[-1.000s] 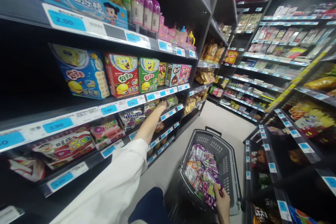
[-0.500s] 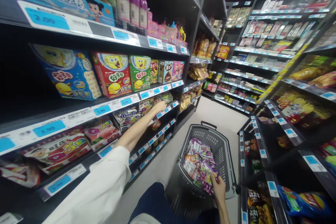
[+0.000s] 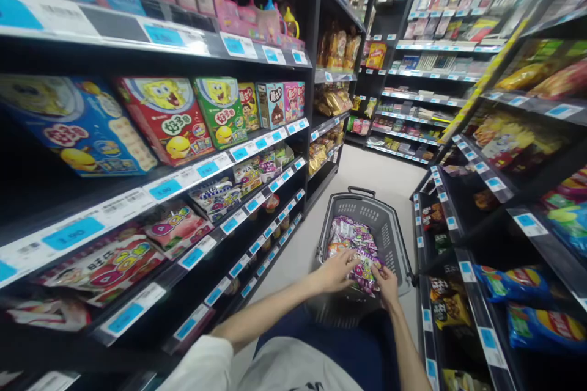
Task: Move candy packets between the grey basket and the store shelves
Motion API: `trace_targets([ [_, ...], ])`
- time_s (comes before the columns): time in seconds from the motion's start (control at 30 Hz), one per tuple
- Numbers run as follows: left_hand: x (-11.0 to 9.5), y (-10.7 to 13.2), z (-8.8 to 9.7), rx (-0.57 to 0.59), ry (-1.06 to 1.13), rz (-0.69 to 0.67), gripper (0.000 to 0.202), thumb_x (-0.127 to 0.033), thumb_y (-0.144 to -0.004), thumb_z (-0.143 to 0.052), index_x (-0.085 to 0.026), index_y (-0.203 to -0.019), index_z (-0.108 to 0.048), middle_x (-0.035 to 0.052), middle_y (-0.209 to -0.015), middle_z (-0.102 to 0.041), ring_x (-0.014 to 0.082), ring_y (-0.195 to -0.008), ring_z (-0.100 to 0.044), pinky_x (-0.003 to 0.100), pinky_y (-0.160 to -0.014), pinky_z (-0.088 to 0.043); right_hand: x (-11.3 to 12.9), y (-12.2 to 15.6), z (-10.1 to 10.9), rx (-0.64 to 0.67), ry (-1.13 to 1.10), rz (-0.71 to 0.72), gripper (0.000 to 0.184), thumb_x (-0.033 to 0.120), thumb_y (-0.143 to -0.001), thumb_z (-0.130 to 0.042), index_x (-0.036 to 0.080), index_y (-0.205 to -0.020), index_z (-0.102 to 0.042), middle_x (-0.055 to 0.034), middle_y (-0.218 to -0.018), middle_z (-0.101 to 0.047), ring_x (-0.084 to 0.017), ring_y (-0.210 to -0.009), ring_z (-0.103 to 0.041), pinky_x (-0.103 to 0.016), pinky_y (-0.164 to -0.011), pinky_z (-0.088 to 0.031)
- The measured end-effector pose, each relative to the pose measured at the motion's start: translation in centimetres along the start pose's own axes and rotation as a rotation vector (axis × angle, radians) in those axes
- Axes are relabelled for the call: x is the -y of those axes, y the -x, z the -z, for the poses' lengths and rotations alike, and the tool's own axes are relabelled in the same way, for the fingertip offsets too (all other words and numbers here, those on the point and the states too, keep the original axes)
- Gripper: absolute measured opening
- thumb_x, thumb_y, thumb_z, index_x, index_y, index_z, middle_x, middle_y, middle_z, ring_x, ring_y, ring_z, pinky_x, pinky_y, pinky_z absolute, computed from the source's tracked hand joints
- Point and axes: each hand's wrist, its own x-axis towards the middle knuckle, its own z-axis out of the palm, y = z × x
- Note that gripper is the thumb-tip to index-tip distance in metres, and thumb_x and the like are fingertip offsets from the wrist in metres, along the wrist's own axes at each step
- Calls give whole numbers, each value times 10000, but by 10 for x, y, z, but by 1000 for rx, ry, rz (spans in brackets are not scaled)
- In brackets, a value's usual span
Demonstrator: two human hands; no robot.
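Note:
A grey shopping basket (image 3: pixel 389 237) stands on the floor before me, with several purple gummy candy bags (image 3: pixel 351 229) in it. My right hand (image 3: pixel 386 284) is closed on the edge of one purple gummy candy bag (image 3: pixel 363 267) at the basket's near side. From the left, my left hand (image 3: pixel 337 270) reaches over the near rim with its fingers stretched out beside that bag. Whether those fingertips touch it cannot be made out. An orange packet (image 3: pixel 338 248) is partly hidden by my left hand.
Shelves on the left hold snack boxes (image 3: pixel 167 116) and, lower down, gummy bags (image 3: pixel 181 226). Chip bags (image 3: pixel 545 325) lie on the right-hand shelves, close to the basket. A pale floor (image 3: pixel 378 174) runs on to a far shelf of packaged goods.
My left hand has come away from the gummy bags on the left shelf to the basket. My right hand stays on the purple bag. The view has shifted slightly.

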Motion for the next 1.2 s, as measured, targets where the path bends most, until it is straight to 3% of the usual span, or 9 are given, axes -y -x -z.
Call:
trace_targets([
  [0.1,-15,-18,-39,-3,57,18,872,-428,-825,-756,-213,-1543,-311,186,-1630,-198,369,-1497,-225,510,-1202,-322,-3,0,6,98,-13,-61,700,579,-497,-910,90,-962,-725,-74,-726,-684,-134,-481,-490,-239,-412,-385],
  [0.2,-12,-45,-45,-11,93,93,933,-408,-755,-821,-181,-1529,-351,206,-1580,-304,373,-1443,-335,486,-1151,-394,-6,-2,12,154,13,-72,647,595,-552,-882,96,-930,-718,-67,-739,-689,-130,-494,-497,-239,-444,-395],
  [0.33,-2,-74,-34,278,100,185,748,-544,-730,-801,-134,-1315,-579,178,-1184,-662,358,-1127,-632,454,-955,-538,-6,-4,16,217,78,-49,623,610,-607,-849,94,-932,-718,-65,-747,-696,-133,-518,-525,-232,-482,-395],
  [0.43,-1,-84,-28,496,87,215,644,-619,-660,-819,-149,-1075,-674,147,-1033,-717,347,-1009,-684,420,-872,-571,-5,-6,16,266,120,-31,584,602,-627,-842,101,-900,-718,-68,-754,-704,-157,-560,-569,-244,-518,-429],
  [0.5,-3,-85,-29,554,109,216,691,-636,-601,-844,-165,-1074,-666,144,-1073,-719,345,-1024,-685,407,-872,-573,-5,-6,15,276,131,-15,543,573,-614,-862,107,-855,-719,-77,-786,-719,-188,-656,-626,-267,-605,-488],
  [0.7,0,-70,-46,490,241,322,1050,-595,-522,-888,-169,-1381,-461,176,-1278,-647,364,-1148,-646,414,-909,-556,-7,-6,10,202,114,2,541,534,-598,-889,109,-891,-729,-115,-908,-751,-225,-806,-684,-304,-765,-545],
  [0.87,13,-60,-49,368,328,263,1015,-633,-515,-876,-145,-1324,-505,150,-1265,-653,351,-1167,-636,388,-958,-521,-10,-7,10,82,115,-16,683,668,-596,-842,114,-973,-710,-106,-861,-746,-218,-678,-674,-253,-534,-505],
  [1.03,38,-53,-1,215,178,319,889,-544,-554,-902,-161,-1287,-575,119,-1163,-706,330,-1086,-673,335,-884,-528,-15,-11,7,89,125,-63,732,790,-586,-770,129,-895,-704,-117,-811,-739,-242,-599,-668,-301,-469,-518],
  [1.2,89,-44,107,-40,32,406,691,-468,-726,-831,-191,-1308,-580,72,-1208,-688,254,-1105,-657,254,-882,-494,-15,-13,2,121,132,-93,689,729,-508,-843,157,-863,-696,-111,-837,-742,-287,-672,-702,-342,-519,-568],
])
